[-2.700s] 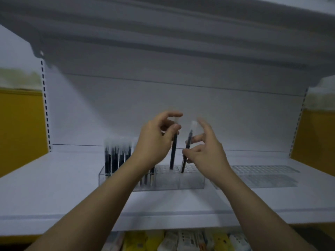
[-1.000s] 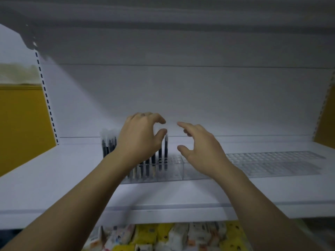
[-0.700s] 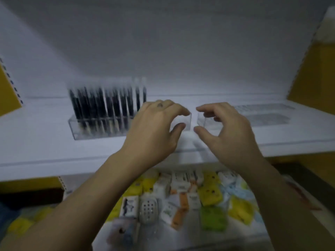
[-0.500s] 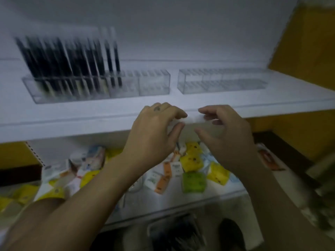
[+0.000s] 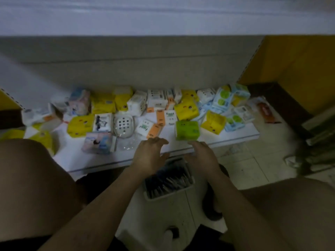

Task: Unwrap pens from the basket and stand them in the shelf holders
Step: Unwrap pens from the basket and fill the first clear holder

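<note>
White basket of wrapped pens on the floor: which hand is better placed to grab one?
Probably the left hand: it hovers open over the white plastic basket, while the right hand hangs by its right rim. Slight margin.

Bare left hand (image 5: 149, 157), bare right hand (image 5: 204, 157), both forearms (image 5: 101, 205) uncovered to the bottom edge of the view, bare left knee (image 5: 32, 187) and bare right knee (image 5: 297, 205) broad at either side, strip of dark clothing (image 5: 21, 242) under the left thigh (too dim to tell what kind)
</note>
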The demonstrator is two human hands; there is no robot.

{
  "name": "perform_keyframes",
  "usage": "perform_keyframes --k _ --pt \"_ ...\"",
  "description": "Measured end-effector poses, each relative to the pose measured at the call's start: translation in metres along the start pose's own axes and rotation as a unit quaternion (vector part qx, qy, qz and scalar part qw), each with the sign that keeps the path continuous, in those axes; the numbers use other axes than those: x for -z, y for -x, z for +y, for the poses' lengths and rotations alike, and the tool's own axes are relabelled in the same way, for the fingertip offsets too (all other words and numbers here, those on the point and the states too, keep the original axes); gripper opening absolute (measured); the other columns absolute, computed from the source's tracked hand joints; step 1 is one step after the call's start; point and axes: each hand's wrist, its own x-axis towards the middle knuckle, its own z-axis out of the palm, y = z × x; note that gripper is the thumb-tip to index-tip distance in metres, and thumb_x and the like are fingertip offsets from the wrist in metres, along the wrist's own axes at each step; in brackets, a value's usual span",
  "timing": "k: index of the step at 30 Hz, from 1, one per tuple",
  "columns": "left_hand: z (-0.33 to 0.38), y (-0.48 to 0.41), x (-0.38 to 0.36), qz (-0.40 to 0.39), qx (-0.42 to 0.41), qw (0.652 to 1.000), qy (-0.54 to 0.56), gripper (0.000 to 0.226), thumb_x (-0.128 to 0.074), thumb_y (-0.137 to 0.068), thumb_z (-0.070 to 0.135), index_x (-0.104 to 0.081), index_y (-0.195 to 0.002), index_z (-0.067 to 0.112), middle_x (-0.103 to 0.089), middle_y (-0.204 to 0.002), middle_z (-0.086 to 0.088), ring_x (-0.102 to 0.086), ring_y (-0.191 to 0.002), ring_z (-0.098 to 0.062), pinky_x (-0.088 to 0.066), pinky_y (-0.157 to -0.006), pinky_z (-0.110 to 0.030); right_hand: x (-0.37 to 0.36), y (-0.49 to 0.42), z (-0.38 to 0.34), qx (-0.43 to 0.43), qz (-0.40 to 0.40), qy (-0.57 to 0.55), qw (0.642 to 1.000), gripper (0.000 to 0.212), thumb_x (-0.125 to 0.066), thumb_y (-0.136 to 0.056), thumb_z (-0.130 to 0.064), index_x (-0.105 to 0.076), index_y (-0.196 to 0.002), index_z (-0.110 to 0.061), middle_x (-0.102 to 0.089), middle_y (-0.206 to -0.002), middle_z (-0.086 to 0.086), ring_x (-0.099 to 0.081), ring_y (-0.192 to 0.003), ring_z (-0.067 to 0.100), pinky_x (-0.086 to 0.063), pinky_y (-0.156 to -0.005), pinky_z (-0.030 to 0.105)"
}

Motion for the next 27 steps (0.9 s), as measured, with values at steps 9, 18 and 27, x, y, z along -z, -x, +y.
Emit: perform_keyframes --k 9,18,27 --pt "-0.046 0.019 -0.080 -0.159 0.114 0.981 0.006 0.044 -0.055 -0.091 0.040 -0.050 -0.133 0.028 -0.060 -0.125 -0.003 -0.058 -0.109 -0.024 -0.048 -0.085 -0.031 -0.057 -0.010 0.063 -0.075 -0.186 0.029 0.979 0.069 -0.058 -0.095 -0.033 -0.023 -0.152 -0.016 -0.029 -0.155 0.008 -0.035 -0.138 0.029 -0.035 -0.110 0.040" --pt "-0.056 0.007 -0.143 -0.288 0.207 0.932 0.081 0.041 -0.055 -0.094 0.026 -0.048 -0.132 0.011 -0.055 -0.126 -0.013 -0.055 -0.112 -0.029 -0.047 -0.092 -0.035 -0.122 -0.055 0.087 -0.160 -0.270 0.035 0.949 0.051 -0.054 -0.097 -0.025 -0.038 -0.144 -0.012 -0.043 -0.143 0.012 -0.049 -0.123 0.028 -0.043 -0.101 0.036" --pt "-0.038 -0.036 -0.209 -0.281 0.396 0.813 0.321 0.034 -0.052 -0.096 0.017 -0.053 -0.130 0.017 -0.057 -0.127 -0.010 -0.055 -0.112 -0.026 -0.045 -0.099 -0.033 -0.172 -0.060 0.122 -0.197 -0.242 0.009 0.950 0.055 -0.061 -0.088 -0.028 -0.045 -0.140 -0.017 -0.039 -0.141 0.018 -0.037 -0.130 0.038 -0.034 -0.109 0.047"
